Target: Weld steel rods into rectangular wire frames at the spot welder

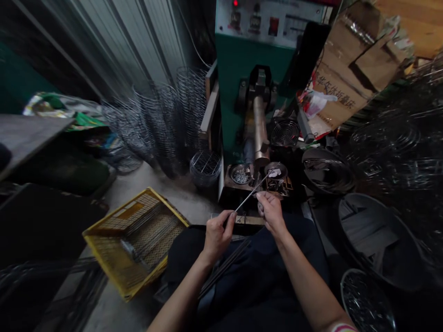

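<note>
My left hand (pixel 218 230) pinches the near end of a thin metal rod (pixel 249 193) that slants up and right toward a small round dish (pixel 276 169) at the foot of a green machine (pixel 254 69). My right hand (pixel 270 211) is closed with its fingertips on the rod near its middle. Both hands hover above my lap, where several more dark rods (pixel 221 267) lie across my dark trousers. A second small dish (pixel 239 174) with small metal bits sits left of the machine's copper-coloured head (pixel 259 133).
A yellow plastic crate (pixel 133 240) with wire pieces sits on the floor at left. Stacks of wire rings (pixel 162 120) stand behind it. Dark basins (pixel 377 240) and wire coils (pixel 391 138) fill the right. A small fan (pixel 284 132) and a cardboard box (pixel 353 64) sit beside the machine.
</note>
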The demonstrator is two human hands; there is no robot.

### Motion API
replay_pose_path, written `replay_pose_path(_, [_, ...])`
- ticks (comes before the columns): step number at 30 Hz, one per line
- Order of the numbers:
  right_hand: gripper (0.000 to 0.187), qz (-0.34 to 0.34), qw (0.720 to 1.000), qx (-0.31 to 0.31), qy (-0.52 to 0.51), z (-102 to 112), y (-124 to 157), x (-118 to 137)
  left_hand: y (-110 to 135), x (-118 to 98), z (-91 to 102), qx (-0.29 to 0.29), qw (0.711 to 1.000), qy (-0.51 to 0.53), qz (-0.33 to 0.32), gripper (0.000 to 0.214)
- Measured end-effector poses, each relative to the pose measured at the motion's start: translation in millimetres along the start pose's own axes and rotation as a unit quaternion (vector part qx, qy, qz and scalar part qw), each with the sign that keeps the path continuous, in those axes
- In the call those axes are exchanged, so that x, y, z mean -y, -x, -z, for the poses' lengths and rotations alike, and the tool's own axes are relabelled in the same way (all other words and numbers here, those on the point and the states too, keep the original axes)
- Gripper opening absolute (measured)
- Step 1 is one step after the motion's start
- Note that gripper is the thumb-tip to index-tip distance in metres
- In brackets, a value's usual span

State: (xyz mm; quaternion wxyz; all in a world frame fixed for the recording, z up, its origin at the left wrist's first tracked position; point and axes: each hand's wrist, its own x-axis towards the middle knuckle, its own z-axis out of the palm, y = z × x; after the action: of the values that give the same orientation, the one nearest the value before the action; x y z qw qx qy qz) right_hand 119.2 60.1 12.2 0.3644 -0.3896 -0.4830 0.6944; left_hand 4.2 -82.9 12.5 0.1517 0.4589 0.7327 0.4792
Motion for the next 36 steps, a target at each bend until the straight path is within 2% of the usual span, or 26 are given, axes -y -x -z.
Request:
replay_pose_path(15, [0.034,-0.005,0.999,0.030,-0.024,-2,-18,1,-13,6,-0.8,-0.025,0.999,0.003,-0.030,0.018])
replay_pose_path(36, [0.032,0.003,0.998,0.037,-0.043,-5,-30,4,-26,9,-3.6,-0.020,0.999,0.015,-0.020,0.024])
